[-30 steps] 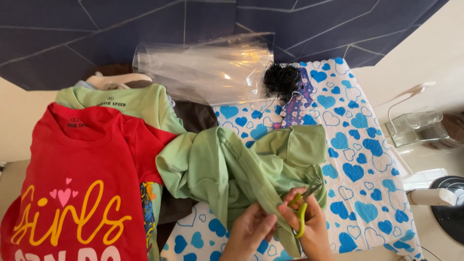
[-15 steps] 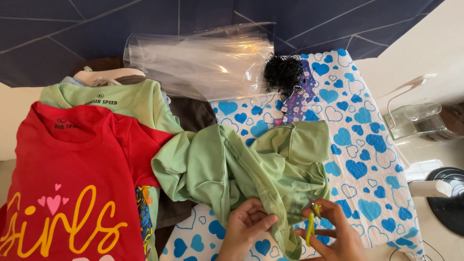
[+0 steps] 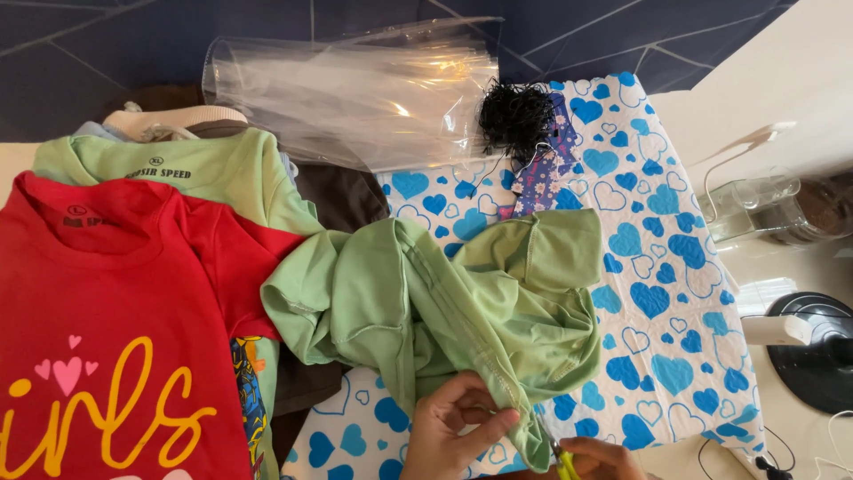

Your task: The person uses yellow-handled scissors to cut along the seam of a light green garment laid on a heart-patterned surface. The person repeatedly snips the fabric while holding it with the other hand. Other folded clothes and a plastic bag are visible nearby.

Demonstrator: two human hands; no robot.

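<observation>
**Trimming a seam on the green garment**

While the left hand (image 3: 458,427) is pinching a fold of the crumpled light-green garment (image 3: 444,311) between thumb and fingers, the right hand (image 3: 600,460) is closing around a small yellow-green thread snipper (image 3: 565,464) just beside it, at the garment's lowest hanging edge. Only part of the right hand is showing at the frame's bottom, so how the tool's blades are standing cannot be told. Judging from the grip, loose threads along the stitched seam are being trimmed, and the work is looking only partly done. A further cut would call for the left hand keeping the seam taut and the tip meeting thread only, not cloth.

The garment is spreading up and away from both hands over a white sheet with blue hearts (image 3: 657,267) covering the worktop. Beyond it, farther from the hands, a stack of clear plastic bags (image 3: 355,93) is lying next to a tangle of black threads (image 3: 515,116). Off to the left hand's side a red shirt with yellow lettering (image 3: 115,338) is lying over another green shirt (image 3: 204,173). Past the right hand, a clear container (image 3: 764,209) and a black round base (image 3: 813,351) are sitting on a pale surface; dark blue tiles (image 3: 107,44) are filling the background.
</observation>
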